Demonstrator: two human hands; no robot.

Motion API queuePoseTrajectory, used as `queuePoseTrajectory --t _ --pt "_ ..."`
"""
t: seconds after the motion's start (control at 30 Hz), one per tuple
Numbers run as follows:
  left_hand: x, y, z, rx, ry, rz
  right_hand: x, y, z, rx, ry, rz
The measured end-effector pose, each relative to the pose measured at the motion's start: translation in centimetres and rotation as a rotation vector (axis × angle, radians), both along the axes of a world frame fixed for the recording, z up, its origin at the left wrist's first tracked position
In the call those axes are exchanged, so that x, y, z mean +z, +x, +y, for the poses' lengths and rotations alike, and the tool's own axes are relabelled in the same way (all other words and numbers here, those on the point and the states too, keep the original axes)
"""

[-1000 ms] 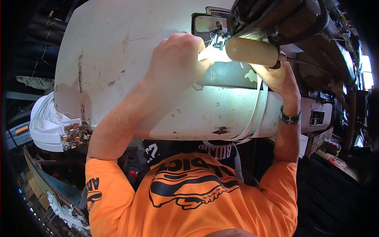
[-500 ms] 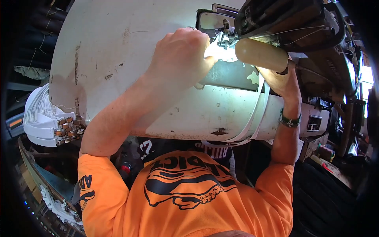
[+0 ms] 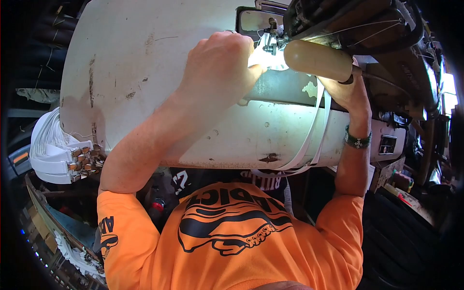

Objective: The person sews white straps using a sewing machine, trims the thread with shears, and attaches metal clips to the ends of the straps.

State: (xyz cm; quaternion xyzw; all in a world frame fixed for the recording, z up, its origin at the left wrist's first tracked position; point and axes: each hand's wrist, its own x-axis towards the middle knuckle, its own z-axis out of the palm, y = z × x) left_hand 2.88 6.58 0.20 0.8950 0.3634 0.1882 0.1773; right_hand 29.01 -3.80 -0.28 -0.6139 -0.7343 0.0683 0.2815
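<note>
My left hand (image 3: 220,60) is closed at the left of the sewing machine's needle area, thumb pointing at a glaring white patch. What its curled fingers hold is hidden. The presser foot and needle bar (image 3: 273,41) stand just right of that thumb. My right hand (image 3: 345,94) is on the machine bed's right side, its fingers hidden behind a cream-coloured lamp housing (image 3: 316,59). White elastic straps (image 3: 311,128) emerge near my right palm and hang down over the table's front edge. The sewing machine head (image 3: 367,34) leans in at the upper right.
The worn white tabletop (image 3: 125,58) spreads left of the machine. A bundle of white straps with metal clips (image 3: 63,154) hangs at its left edge. Odds and ends lie on a side surface (image 3: 408,203) at the right. Dark cloth is at lower right.
The view has shifted slightly. Both hands keep nearly the same places beside the needle area, and the straps hang much as before.
</note>
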Motion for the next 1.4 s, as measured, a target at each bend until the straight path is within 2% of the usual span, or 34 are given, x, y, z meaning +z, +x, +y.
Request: queuePoseTrajectory --t 0.13,0.27,0.37,0.6,0.8,0.97,1.1,1.4 --pt "-0.1 0.0 0.0 -0.004 -0.013 -0.016 0.7 -0.4 -0.3 -0.113 -0.121 -0.054" --pt "0.0 0.2 0.0 0.018 -0.062 -0.013 -0.8 1.3 -0.4 -0.069 -0.051 -0.278" --pt "0.4 0.2 0.1 0.041 -0.122 0.007 -0.7 1.1 -0.2 -0.130 -0.125 -0.254" --pt "0.0 0.4 0.0 0.028 -0.053 -0.039 -2.6 2.5 -0.3 -0.147 -0.047 -0.271" --pt "-0.1 0.5 -0.1 0.024 -0.108 -0.069 -4.1 4.1 0.2 -0.086 0.192 -0.251" --pt "-0.1 0.5 -0.4 0.035 -0.093 -0.072 -2.3 2.4 0.2 -0.090 0.158 -0.268" --pt "0.1 0.6 -0.4 0.035 -0.107 -0.094 -1.2 0.5 0.6 -0.095 0.201 -0.125" --pt "-0.7 0.8 0.0 0.023 -0.095 -0.133 -1.6 0.2 0.9 -0.119 0.283 -0.201"
